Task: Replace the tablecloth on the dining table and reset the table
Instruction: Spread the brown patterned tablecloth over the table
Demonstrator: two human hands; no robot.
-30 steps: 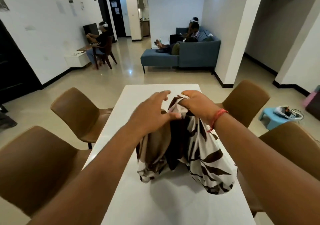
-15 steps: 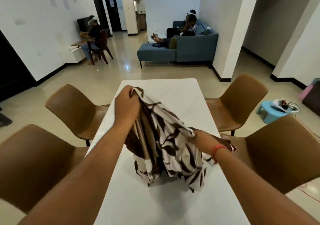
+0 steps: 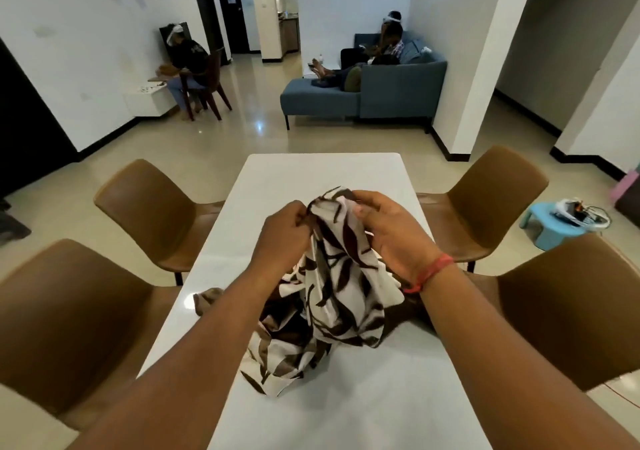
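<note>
Early stage, I'd judge: table (image 3: 277,186) was bare; cloth (image 3: 341,283) bunched at frame centre, not spread. L hand (image 3: 284,238) & R hand (image 3: 391,238) both pinched its top. Resetting untouched.

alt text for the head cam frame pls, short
Both hands, left hand and right hand, grip a bunched white-and-brown leaf-print tablecloth above a bare white dining table. Four brown chairs flank the table; a blue sofa with people on it stands beyond.
</note>
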